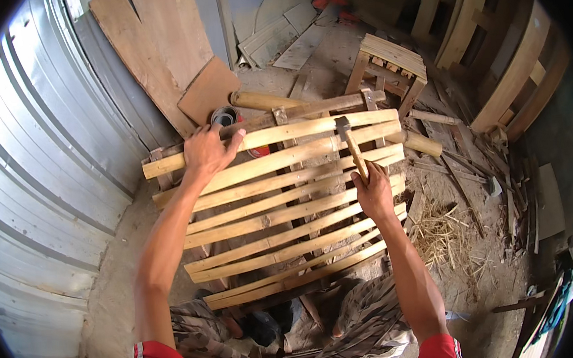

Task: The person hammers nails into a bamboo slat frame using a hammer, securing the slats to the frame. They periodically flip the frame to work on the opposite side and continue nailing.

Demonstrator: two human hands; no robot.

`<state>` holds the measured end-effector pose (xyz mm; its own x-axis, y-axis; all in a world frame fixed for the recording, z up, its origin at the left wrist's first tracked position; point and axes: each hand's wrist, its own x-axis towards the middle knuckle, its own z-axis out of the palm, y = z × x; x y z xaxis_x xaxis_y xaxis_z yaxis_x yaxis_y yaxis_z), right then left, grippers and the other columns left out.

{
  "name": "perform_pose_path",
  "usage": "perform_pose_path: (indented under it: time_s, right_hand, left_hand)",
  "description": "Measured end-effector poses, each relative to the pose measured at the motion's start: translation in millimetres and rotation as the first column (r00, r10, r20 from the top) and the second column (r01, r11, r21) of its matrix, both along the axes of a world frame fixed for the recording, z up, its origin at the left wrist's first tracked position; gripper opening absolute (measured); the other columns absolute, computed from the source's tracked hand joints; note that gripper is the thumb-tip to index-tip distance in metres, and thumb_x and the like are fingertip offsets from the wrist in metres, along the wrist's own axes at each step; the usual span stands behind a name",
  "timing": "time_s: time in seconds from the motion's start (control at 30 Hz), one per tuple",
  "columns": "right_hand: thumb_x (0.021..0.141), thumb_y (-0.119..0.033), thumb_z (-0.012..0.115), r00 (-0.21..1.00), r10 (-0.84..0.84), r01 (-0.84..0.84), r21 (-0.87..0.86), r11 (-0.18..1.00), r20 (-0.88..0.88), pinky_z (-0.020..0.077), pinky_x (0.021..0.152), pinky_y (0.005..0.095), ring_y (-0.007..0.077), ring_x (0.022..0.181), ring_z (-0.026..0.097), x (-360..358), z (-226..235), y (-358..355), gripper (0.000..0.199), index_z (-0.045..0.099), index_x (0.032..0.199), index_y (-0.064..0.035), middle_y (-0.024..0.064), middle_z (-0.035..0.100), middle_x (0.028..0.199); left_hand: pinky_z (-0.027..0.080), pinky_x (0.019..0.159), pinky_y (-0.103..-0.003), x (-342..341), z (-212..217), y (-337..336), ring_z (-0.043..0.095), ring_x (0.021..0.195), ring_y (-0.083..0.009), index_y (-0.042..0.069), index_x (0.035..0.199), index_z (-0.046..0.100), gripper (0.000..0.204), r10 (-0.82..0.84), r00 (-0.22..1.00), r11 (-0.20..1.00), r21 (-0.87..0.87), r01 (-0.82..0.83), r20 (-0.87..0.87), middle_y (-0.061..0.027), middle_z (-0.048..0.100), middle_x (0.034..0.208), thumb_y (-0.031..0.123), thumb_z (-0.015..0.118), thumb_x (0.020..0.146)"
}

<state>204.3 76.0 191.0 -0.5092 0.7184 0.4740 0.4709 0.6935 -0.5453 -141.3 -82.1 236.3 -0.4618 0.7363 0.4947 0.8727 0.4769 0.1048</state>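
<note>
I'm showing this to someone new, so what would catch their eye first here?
The slatted bamboo panel fills the middle, tilted toward the viewer. The right hand grips a hammer with its head on an upper slat, while the left hand presses flat on the panel's top left. Corrugated metal sheeting curves along the left side.

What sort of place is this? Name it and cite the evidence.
Likely a rough bamboo furniture workshop: a slatted bamboo panel under a hammer, a small bamboo stool, corrugated metal wall.

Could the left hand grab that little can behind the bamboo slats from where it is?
Probably yes. The left hand rests on the top slat of the bamboo panel, and the can sits just beyond its fingertips with nothing between them.
</note>
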Motion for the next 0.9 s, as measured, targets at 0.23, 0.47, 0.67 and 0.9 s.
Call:
perform_pose_path:
  time_s: [0.23, 0.47, 0.67, 0.9]
  right_hand:
    - [0.089, -0.013, 0.071, 0.993, -0.114, 0.112, 0.248, 0.962, -0.007, 0.0232, 0.114, 0.0593, 0.0375, 0.143, 0.034, -3.6, 18.4, -10.2, 0.055, 0.057, 0.142, -0.0222, 0.0111, 0.045, 0.148]
    - [0.078, -0.006, 0.072, 0.989, -0.139, 0.145, 0.282, 0.948, -0.041, 0.0267, 0.11, 0.0574, 0.039, 0.128, 0.042, 28.6, 34.8, -22.6, 0.041, 0.069, 0.118, -0.0146, 0.0107, 0.054, 0.127]
    - [0.077, -0.007, 0.072, 0.991, -0.132, 0.12, 0.249, 0.961, 0.029, 0.0336, 0.102, 0.0566, 0.039, 0.109, 0.051, 33.1, 37.8, -17.6, 0.024, 0.065, 0.1, -0.006, 0.0118, 0.06, 0.108]
    - [0.08, -0.013, 0.073, 0.991, -0.07, 0.061, 0.081, 0.995, 0.114, 0.0323, 0.092, 0.0481, 0.0336, 0.087, 0.051, 47.0, 45.6, -21.4, 0.02, 0.059, 0.089, -0.0035, 0.0121, 0.053, 0.086]
  left_hand:
    - [0.05, 0.087, -0.048, 54.6, 21.3, 0.8, 0.069, 0.09, -0.0361, 0.004, 0.092, 0.073, 0.042, -0.201, 0.971, 0.952, 0.209, 0.225, -0.129, -0.0175, 0.073, 0.094, 0.045, 0.068, 0.089]
    - [0.05, 0.083, -0.047, 56.5, 23.3, 7.3, 0.068, 0.085, -0.038, 0.003, 0.092, 0.073, 0.043, -0.273, 0.935, 0.918, 0.23, 0.324, -0.228, -0.0191, 0.072, 0.088, 0.045, 0.064, 0.092]
    - [0.055, 0.07, -0.045, 41.3, 70.6, 38.1, 0.07, 0.073, -0.0339, 0.002, 0.088, 0.073, 0.071, -0.131, 0.942, 0.958, -0.207, 0.201, 0.308, -0.0176, 0.07, 0.074, 0.068, 0.047, 0.096]
    - [0.05, 0.068, -0.046, -46.9, 58.3, 171.7, 0.069, 0.075, -0.0326, 0.007, 0.082, 0.072, 0.059, -0.118, 0.948, 0.898, -0.376, 0.229, 0.295, -0.0154, 0.07, 0.076, 0.063, 0.059, 0.092]
